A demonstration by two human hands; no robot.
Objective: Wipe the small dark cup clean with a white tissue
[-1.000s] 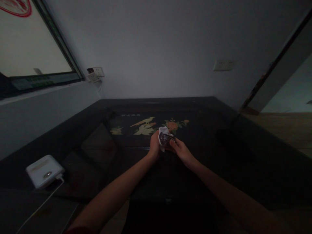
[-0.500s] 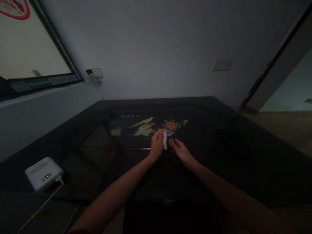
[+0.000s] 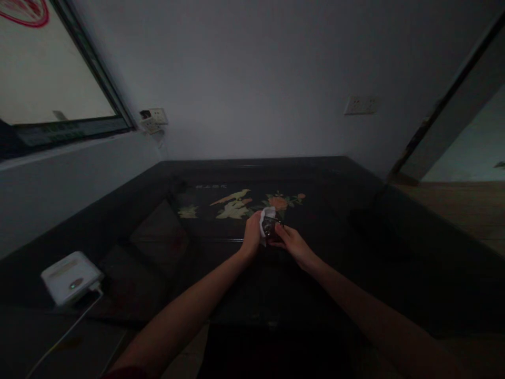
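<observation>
My left hand [image 3: 251, 231] is closed round a crumpled white cloth or tissue [image 3: 267, 212] and presses it to the side of a small, shiny, see-through dark object [image 3: 270, 227], which looks like a glass cup. My right hand [image 3: 291, 239] grips that object from the other side, thumb on top and fingers beneath. Both hands meet over the middle of a glossy black table [image 3: 236, 273]. Dim light hides the exact form of the held piece and most of my left fingertips.
A white box-shaped device [image 3: 71, 278] with a small green light and a cable [image 3: 65, 334] sits at the table's left. Bird and flower pictures [image 3: 234, 205] decorate the tabletop. Wall sockets [image 3: 361, 105] are behind; a window [image 3: 59, 68] is at upper left.
The dark shiny object has turned in my hands, so more of its glossy side shows. The white cloth has shifted slightly left and up against it.
</observation>
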